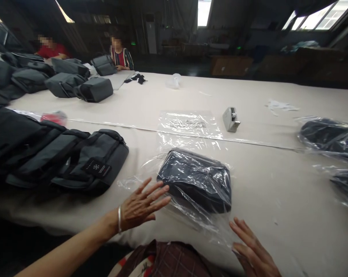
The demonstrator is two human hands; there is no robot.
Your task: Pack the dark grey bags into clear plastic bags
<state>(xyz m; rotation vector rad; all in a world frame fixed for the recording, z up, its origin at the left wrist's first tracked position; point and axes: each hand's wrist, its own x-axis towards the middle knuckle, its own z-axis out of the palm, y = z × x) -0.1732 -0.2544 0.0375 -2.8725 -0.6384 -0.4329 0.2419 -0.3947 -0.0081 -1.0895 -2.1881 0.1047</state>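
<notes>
A dark bag (194, 179) lies inside a clear plastic bag (199, 221) on the table, right in front of me. My left hand (141, 204) hovers at its near left side with fingers spread, holding nothing. On the right, my right hand (251, 246) is by the loose near end of the plastic, fingers stretched out and partly apart; whether it touches the film I cannot tell. Another flat clear plastic bag (188, 123) with a printed label lies just beyond the wrapped bag.
Grey bags (90, 161) with a black hang tag lie in a row at left. More grey bags (96, 89) stand behind them. A tape dispenser (231, 119) is beyond the wrapped bag. Plastic-wrapped bags (330, 136) lie at right. Two people (122, 55) sit across the table.
</notes>
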